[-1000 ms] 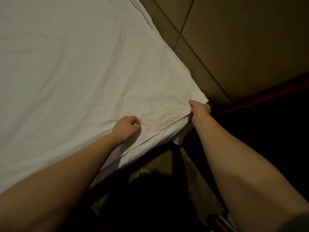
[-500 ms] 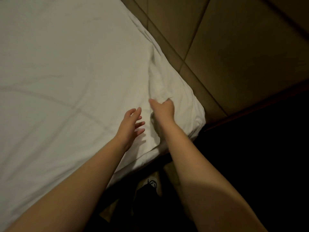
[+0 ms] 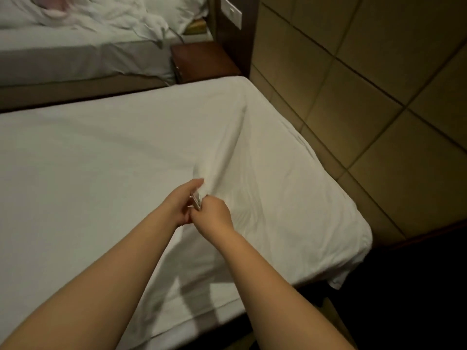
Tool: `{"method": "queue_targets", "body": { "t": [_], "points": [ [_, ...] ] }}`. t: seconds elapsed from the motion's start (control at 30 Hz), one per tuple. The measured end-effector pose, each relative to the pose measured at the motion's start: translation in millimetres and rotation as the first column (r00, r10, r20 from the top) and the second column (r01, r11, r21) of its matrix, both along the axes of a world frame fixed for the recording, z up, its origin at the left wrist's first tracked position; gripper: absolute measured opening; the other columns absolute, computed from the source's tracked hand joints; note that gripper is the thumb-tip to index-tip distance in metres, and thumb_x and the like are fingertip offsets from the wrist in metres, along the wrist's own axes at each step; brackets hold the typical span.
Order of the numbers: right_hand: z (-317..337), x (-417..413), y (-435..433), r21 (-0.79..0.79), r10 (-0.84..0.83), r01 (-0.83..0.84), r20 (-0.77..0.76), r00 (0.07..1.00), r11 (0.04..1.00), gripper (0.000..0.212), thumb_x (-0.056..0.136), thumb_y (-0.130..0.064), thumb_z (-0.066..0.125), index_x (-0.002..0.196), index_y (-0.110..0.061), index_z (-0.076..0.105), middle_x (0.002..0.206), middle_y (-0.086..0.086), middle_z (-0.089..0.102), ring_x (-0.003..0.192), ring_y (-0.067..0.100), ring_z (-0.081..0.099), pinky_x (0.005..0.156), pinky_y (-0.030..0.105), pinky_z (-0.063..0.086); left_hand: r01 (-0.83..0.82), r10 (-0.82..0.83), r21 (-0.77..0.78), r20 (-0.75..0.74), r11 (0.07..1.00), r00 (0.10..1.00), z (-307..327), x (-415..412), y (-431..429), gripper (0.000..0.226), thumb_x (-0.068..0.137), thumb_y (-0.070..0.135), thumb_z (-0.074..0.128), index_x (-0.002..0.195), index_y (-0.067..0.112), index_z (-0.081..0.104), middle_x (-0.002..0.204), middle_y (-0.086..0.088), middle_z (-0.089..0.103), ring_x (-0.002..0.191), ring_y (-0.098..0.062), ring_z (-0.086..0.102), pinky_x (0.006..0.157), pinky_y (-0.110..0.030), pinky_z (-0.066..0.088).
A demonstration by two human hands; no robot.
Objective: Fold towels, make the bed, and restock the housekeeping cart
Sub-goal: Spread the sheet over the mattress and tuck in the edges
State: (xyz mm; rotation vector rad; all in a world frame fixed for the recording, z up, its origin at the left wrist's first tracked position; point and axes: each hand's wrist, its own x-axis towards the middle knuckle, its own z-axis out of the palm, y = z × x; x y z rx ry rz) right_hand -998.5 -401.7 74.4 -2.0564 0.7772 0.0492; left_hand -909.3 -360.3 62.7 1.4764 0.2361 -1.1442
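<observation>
A white sheet (image 3: 101, 157) covers the near bed, loose and creased toward the corner by the wall. My left hand (image 3: 183, 203) and my right hand (image 3: 214, 213) meet above the middle of the bed. Both pinch a gathered fold of the sheet (image 3: 199, 195), lifted off the mattress. Long creases run from the fold toward the far right corner. The sheet's right edge (image 3: 353, 251) hangs over the bed's side.
A second bed (image 3: 75, 46) with rumpled white bedding and pillows stands beyond. Between the beds at the wall is a dark wooden nightstand (image 3: 202, 59). A tan padded wall panel (image 3: 366, 84) runs along the right. Dark floor lies below at right.
My right hand pulled the sheet corner up from the bed's edge onto the mattress. My left hand opened, then joined it on the fold. The view rose, revealing the second bed.
</observation>
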Motion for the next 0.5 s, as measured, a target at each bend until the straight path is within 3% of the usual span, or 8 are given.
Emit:
{"method": "queue_targets", "body": {
  "t": [0.07, 0.17, 0.3, 0.4, 0.5],
  "points": [
    [1, 22, 44, -0.016, 0.004, -0.005, -0.02, 1.0, 1.0, 0.019, 0.091, -0.012, 0.046, 0.097, -0.002, 0.061, 0.065, -0.003, 0.042, 0.074, 0.023, 0.048, 0.05, 0.025, 0.03, 0.05, -0.05, 0.048, 0.004, 0.998, 0.999, 6, 26, 45, 0.022, 0.088, 0.031, 0.06, 0.08, 0.012, 0.054, 0.073, -0.005, 0.05, 0.059, -0.019, 0.052, 0.044, -0.022, 0.048],
    [1, 55, 109, -0.032, 0.049, -0.05, -0.039, 0.998, 0.998, 0.018, 0.091, -0.009, 0.046, 0.099, -0.003, 0.06, 0.069, 0.0, 0.047, 0.076, 0.023, 0.049, 0.061, 0.027, 0.034, 0.095, -0.097, 0.102, 0.022, 0.99, 0.995, 13, 63, 109, 0.031, 0.088, 0.038, 0.061, 0.081, 0.01, 0.05, 0.07, -0.006, 0.048, 0.059, -0.019, 0.05, 0.045, -0.024, 0.046],
    [-3, 89, 178, -0.059, 0.14, -0.143, -0.054, 0.989, 0.988, 0.024, 0.088, -0.005, 0.044, 0.107, -0.004, 0.058, 0.098, 0.012, 0.064, 0.09, 0.029, 0.059, 0.067, 0.031, 0.04, 0.109, -0.129, 0.225, 0.072, 0.968, 0.989, 13, 94, 180, 0.032, 0.084, 0.042, 0.065, 0.079, 0.012, 0.052, 0.068, -0.003, 0.049, 0.058, -0.018, 0.05, 0.048, -0.024, 0.044],
    [-10, 103, 223, -0.068, 0.194, -0.199, -0.068, 0.979, 0.978, 0.022, 0.09, -0.004, 0.042, 0.107, -0.003, 0.057, 0.101, 0.014, 0.064, 0.085, 0.027, 0.056, 0.066, 0.03, 0.036, 0.117, -0.188, 0.374, 0.159, 0.92, 0.969, 6, 103, 223, 0.018, 0.086, 0.022, 0.061, 0.077, 0.008, 0.052, 0.068, -0.007, 0.049, 0.058, -0.02, 0.05, 0.051, -0.023, 0.043],
    [-20, 113, 269, -0.069, 0.273, -0.277, -0.069, 0.96, 0.958, 0.017, 0.09, -0.002, 0.039, 0.091, -0.005, 0.056, 0.1, 0.017, 0.064, 0.076, 0.023, 0.048, 0.064, 0.03, 0.035, 0.012, -0.138, 0.452, 0.248, 0.892, 0.959, -8, 114, 271, 0.017, 0.085, 0.001, 0.047, 0.069, 0.006, 0.047, 0.069, -0.01, 0.047, 0.058, -0.021, 0.048, 0.048, -0.025, 0.039]
  ]
}}
